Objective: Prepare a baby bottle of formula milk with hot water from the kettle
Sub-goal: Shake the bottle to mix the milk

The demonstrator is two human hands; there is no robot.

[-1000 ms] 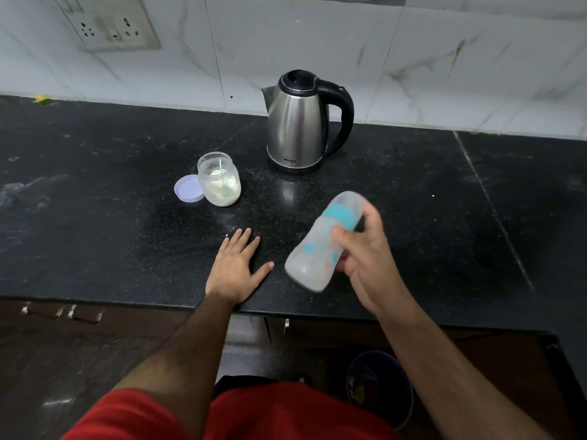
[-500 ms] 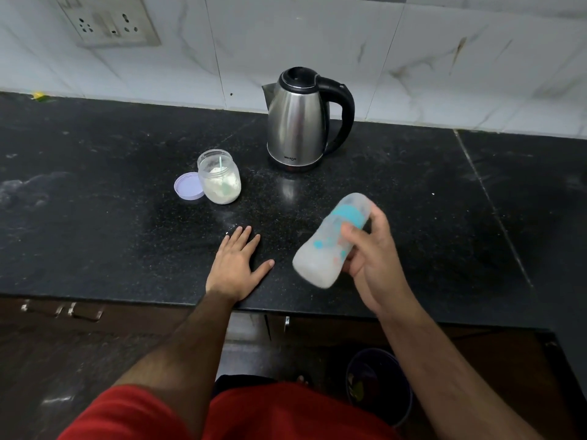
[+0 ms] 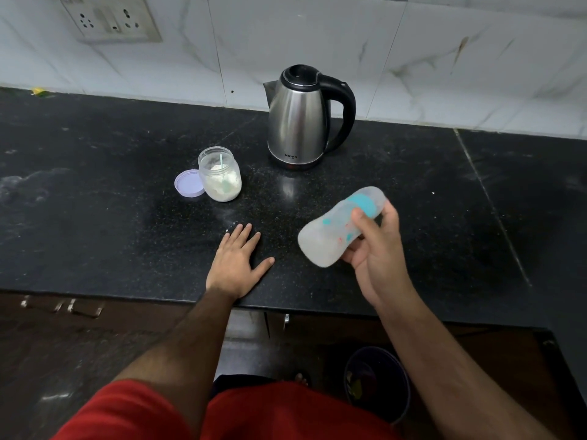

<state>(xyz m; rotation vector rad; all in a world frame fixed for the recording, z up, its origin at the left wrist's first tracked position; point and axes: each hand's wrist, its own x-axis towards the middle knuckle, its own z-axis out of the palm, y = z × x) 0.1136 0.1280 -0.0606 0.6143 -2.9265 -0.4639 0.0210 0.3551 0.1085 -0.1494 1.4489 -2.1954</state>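
My right hand (image 3: 378, 249) grips a cloudy baby bottle (image 3: 330, 236) with a teal collar, tilted on its side above the black counter (image 3: 95, 217), its base toward me. My left hand (image 3: 236, 265) lies flat on the counter near the front edge, fingers apart, holding nothing. A steel kettle (image 3: 298, 122) with a black handle stands at the back by the wall. An open jar of white formula powder (image 3: 220, 177) with a scoop in it stands left of the kettle, its lilac lid (image 3: 189, 184) lying beside it.
A wall socket plate (image 3: 111, 19) sits on the marble tiles at the upper left. Some white powder is scattered on the counter near my left hand. Below the counter edge are cabinet handles (image 3: 60, 306) and a dark bucket (image 3: 378, 381) on the floor.
The bottle in my right hand has shifted slightly up and down while staying tilted. My left hand has stayed flat on the counter.
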